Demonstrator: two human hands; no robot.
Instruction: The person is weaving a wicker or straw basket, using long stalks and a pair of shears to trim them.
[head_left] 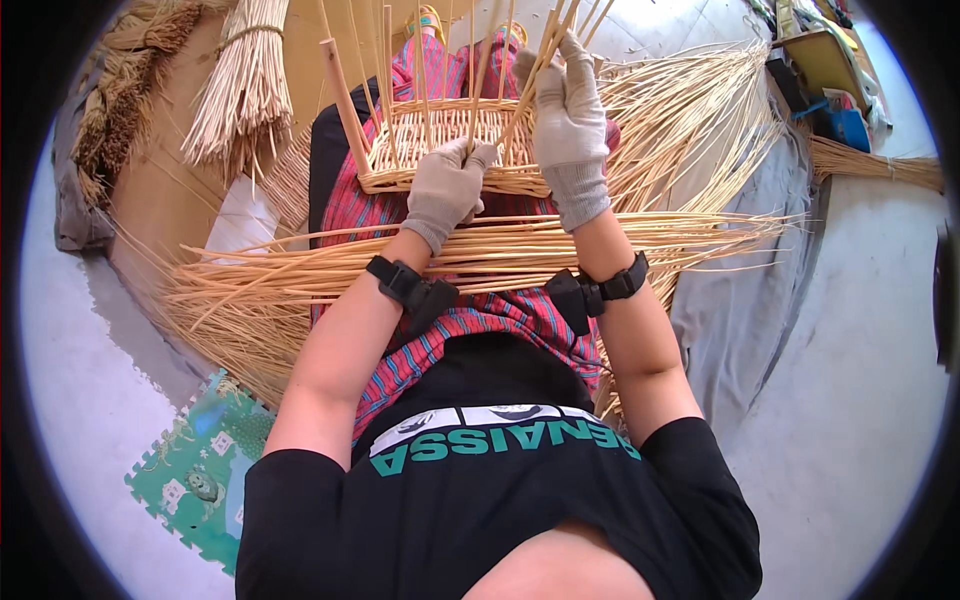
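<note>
A half-woven wicker basket rests on my lap, with a flat woven base and thin upright rods around its edge. A thicker peeled stick stands at its left corner. My left hand, in a pale knitted glove, is closed at the near edge, its thumb and fingers pinching a thin wicker rod. At the right side, my right hand, gloved too, is raised higher, with its fingers closed around upright wicker rods. Its palm side and fingertips are partly hidden. Black straps with small boxes circle both wrists.
A bundle of loose willow rods lies across my thighs under my forearms. More rods fan out at the right. A tied bundle and dried brown stalks lie at the far left. A green foam mat is at the lower left.
</note>
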